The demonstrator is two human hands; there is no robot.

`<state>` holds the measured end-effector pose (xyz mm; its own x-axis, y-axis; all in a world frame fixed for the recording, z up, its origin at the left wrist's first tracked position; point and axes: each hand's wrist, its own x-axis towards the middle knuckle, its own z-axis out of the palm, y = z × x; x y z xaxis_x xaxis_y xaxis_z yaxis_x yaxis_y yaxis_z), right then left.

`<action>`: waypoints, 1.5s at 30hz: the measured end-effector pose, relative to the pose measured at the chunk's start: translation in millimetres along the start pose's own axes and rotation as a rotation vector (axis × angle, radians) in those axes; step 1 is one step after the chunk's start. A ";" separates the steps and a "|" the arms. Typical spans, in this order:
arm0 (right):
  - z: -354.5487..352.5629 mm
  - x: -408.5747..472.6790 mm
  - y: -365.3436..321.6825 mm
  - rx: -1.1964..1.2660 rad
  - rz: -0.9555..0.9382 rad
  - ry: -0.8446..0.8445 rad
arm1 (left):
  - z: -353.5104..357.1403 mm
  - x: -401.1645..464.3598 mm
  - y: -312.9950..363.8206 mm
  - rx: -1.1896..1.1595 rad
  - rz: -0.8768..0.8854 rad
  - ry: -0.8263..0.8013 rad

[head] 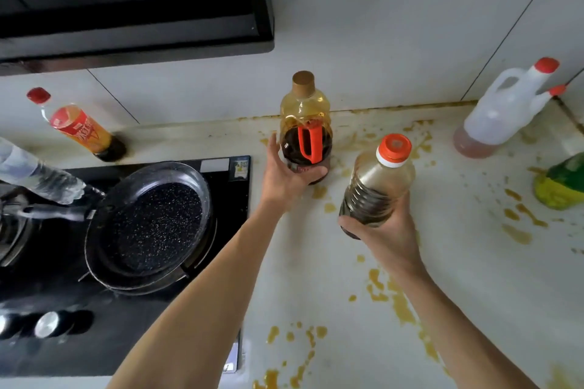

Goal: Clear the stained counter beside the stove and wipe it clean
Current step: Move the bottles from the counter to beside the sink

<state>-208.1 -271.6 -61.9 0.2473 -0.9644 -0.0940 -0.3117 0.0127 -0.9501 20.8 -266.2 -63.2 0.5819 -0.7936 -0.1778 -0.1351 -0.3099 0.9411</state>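
The pale counter (467, 278) right of the stove (132, 319) is spattered with orange-brown stains (398, 303). A dark-sauce bottle (305, 123) with a tan cap and an orange handle stands near the back wall; my left hand (284, 178) grips its base from the left and front. My right hand (384, 235) holds a ribbed bottle (379, 180) with an orange cap, lifted above the counter and tilted. A white jug (502, 110) with a red cap and a little reddish liquid stands at the back right.
A black frying pan (148, 226) sits on the stove's right burner. A red-labelled bottle (79, 126) stands behind the stove and a clear bottle (34, 174) juts in from the left. A green-and-yellow object (562, 183) lies at the right edge. The range hood (132, 0) hangs overhead.
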 end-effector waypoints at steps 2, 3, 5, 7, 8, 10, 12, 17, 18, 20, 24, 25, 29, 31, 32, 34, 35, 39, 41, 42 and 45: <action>1.4 3.1 4.8 -0.019 -0.012 0.005 | 4.8 11.6 -8.0 -0.003 0.063 -0.010; 1.8 3.8 6.9 -0.025 -0.018 0.004 | 6.9 15.8 -11.7 0.002 0.087 -0.005; 2.2 4.9 11.1 -0.030 -0.038 0.002 | 12.3 21.6 -17.7 0.013 0.120 0.029; 2.7 5.5 15.0 -0.032 -0.054 0.006 | 16.8 24.6 -22.5 0.018 0.134 0.067; 3.2 5.8 16.2 -0.032 -0.061 0.010 | 18.4 25.8 -24.2 0.016 0.142 0.081; 3.3 5.7 15.4 -0.029 -0.060 0.011 | 20.4 25.5 -25.3 0.002 0.148 0.100; 2.0 5.1 10.1 -0.027 -0.046 0.003 | 20.0 21.5 -21.2 0.003 0.141 0.114; -8.7 -0.9 -10.5 -0.058 0.000 -0.014 | 7.5 -6.2 -0.3 0.011 0.125 0.098; -11.5 -3.4 -15.3 -0.066 0.015 -0.016 | 2.3 -15.2 5.3 0.008 0.123 0.089; -18.6 -9.5 -24.4 -0.092 0.044 -0.029 | -9.1 -35.4 16.0 0.020 0.125 0.072; -35.3 -30.5 -45.0 -0.137 0.105 -0.083 | -33.1 -85.6 32.4 0.050 0.086 0.055; -40.3 -38.4 -50.0 -0.151 0.123 -0.099 | -38.8 -100.9 34.3 0.050 0.062 0.044; -60.8 -75.5 -67.0 -0.192 0.164 -0.169 | -61.3 -165.5 36.0 0.090 -0.021 0.043; -70.3 -96.4 -73.7 -0.214 0.164 -0.208 | -72.1 -199.0 31.4 0.106 -0.062 0.039; -75.2 -106.8 -74.7 -0.228 0.174 -0.228 | -77.1 -215.2 27.9 0.096 -0.093 0.038; -84.8 -127.7 -73.6 -0.255 0.218 -0.264 | -87.5 -245.7 20.7 0.072 -0.162 0.043; -90.0 -137.5 -71.8 -0.273 0.240 -0.281 | -93.1 -259.5 16.1 0.063 -0.190 0.043; -109.9 -172.0 -63.3 -0.337 0.286 -0.318 | -114.5 -307.6 -1.0 0.060 -0.262 0.033; -118.4 -186.6 -57.8 -0.363 0.304 -0.327 | -122.2 -326.6 -8.4 0.067 -0.289 0.044; -122.8 -192.5 -55.3 -0.375 0.313 -0.329 | -125.4 -335.6 -11.3 0.073 -0.297 0.054; -137.3 -204.5 -50.9 -0.419 0.317 -0.360 | -133.8 -362.9 -16.9 0.079 -0.322 0.116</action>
<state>-368.8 -111.4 46.5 0.3544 -0.7803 -0.5153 -0.7348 0.1085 -0.6696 -80.8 97.1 23.9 0.6916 -0.5847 -0.4241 0.0113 -0.5783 0.8158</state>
